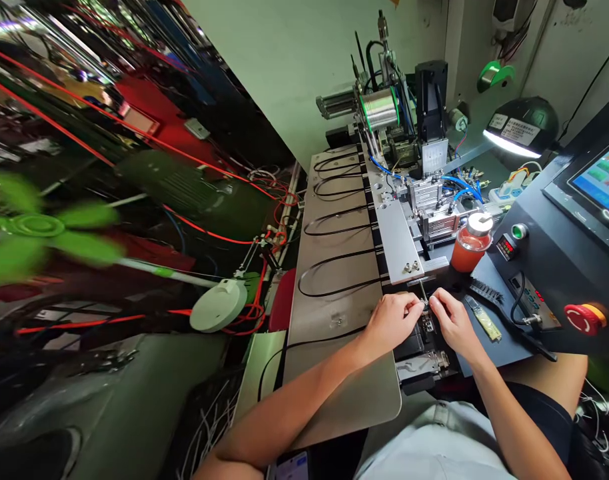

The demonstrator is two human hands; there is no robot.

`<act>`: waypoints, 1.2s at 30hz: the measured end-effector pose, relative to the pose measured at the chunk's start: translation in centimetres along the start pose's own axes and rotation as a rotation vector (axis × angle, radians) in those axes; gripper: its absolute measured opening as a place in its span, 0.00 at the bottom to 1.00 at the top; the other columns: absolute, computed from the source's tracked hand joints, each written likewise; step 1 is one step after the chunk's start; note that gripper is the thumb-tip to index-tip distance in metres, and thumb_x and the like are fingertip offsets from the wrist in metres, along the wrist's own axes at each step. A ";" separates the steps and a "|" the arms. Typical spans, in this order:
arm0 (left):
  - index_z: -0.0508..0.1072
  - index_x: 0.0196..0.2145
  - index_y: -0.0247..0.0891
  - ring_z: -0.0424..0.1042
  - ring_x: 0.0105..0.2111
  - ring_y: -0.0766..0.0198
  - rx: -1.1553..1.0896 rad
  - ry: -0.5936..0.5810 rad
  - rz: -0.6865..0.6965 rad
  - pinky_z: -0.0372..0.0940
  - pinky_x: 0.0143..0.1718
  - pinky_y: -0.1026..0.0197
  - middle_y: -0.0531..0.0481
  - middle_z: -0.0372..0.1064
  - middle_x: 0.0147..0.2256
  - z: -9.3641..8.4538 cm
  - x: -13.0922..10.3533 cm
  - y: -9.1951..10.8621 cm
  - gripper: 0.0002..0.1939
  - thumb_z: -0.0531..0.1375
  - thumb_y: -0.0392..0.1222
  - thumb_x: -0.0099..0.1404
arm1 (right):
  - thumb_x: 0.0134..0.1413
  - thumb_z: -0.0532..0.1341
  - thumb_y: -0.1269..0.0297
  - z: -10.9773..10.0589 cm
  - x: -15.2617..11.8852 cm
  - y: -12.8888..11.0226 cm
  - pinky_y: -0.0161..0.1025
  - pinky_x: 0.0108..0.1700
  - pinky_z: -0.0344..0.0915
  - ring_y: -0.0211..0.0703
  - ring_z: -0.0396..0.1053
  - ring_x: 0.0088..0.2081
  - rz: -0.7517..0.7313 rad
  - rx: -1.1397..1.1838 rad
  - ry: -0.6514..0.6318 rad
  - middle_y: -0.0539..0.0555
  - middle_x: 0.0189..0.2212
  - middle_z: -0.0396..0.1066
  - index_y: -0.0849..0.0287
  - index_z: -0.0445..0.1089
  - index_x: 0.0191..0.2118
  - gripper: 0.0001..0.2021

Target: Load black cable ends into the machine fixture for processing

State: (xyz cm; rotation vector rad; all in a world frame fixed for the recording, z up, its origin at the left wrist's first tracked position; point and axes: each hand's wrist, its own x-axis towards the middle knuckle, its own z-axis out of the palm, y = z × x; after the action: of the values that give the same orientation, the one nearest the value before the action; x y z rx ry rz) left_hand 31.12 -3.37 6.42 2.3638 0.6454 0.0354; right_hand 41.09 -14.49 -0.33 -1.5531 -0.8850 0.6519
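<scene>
My left hand [394, 317] comes in over the metal plate, its thumb and fingers pinched together at the near end of the machine's track. Close by on the other side, my right hand [450, 319] is also pinched, its fingertips almost meeting the left ones. Whatever lies between the fingertips is too small to make out. Just below them sits a small metal fixture [427, 324]. Beyond the hands is a flat metal cover plate [395, 233] with screws at its near end. Several black cables [329, 265] lie in loops on the left, their ends running into the track.
Right of my hands are a bottle of reddish liquid [468, 248], a black brush [487, 291] and a flat, yellowish-ended strip [483, 319]. A lit lamp [527, 127] hangs over the machine's solder spool [379, 110]. A red emergency button [582, 319] and a green fan [37, 225] flank the area.
</scene>
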 end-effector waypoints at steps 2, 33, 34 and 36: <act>0.73 0.27 0.36 0.68 0.26 0.67 0.076 0.037 0.049 0.58 0.29 0.66 0.53 0.70 0.25 0.3 -0.2 -0.3 0.11 0.54 0.37 0.65 | 0.64 0.50 0.58 0.2 0.0 0.3 0.34 0.27 0.49 0.34 0.48 0.25 -0.011 0.064 0.003 0.45 0.23 0.50 0.57 0.53 0.26 0.15; 0.71 0.35 0.37 0.71 0.30 0.65 0.453 0.057 0.298 0.64 0.31 0.65 0.50 0.68 0.33 -0.9 -1.9 -1.8 0.09 0.52 0.38 0.69 | 0.59 0.49 0.75 -1.3 -1.9 -0.2 0.39 0.37 0.65 0.42 0.67 0.35 -0.334 -0.367 0.235 0.55 0.33 0.68 0.57 0.67 0.42 0.12; 0.71 0.35 0.37 0.71 0.30 0.65 0.458 0.061 0.302 0.63 0.31 0.65 0.50 0.68 0.33 -0.8 -1.9 -1.9 0.09 0.52 0.38 0.69 | 0.60 0.49 0.74 -1.5 -1.9 -0.2 0.38 0.36 0.65 0.41 0.67 0.33 -0.313 -0.349 0.272 0.54 0.32 0.68 0.57 0.66 0.41 0.11; 0.71 0.34 0.37 0.71 0.30 0.66 0.470 0.065 0.303 0.62 0.30 0.65 0.51 0.68 0.33 -0.5 -1.9 -2.0 0.09 0.52 0.39 0.69 | 0.60 0.50 0.73 -2.0 -2.1 -0.3 0.36 0.33 0.64 0.40 0.66 0.30 -0.267 -0.307 0.339 0.51 0.29 0.66 0.57 0.66 0.41 0.10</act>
State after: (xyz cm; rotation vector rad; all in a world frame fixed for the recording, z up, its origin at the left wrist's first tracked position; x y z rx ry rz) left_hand 28.51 -2.60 5.86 2.9100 0.3427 0.1048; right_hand 41.50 -17.38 0.12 -1.7121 -0.9387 0.0565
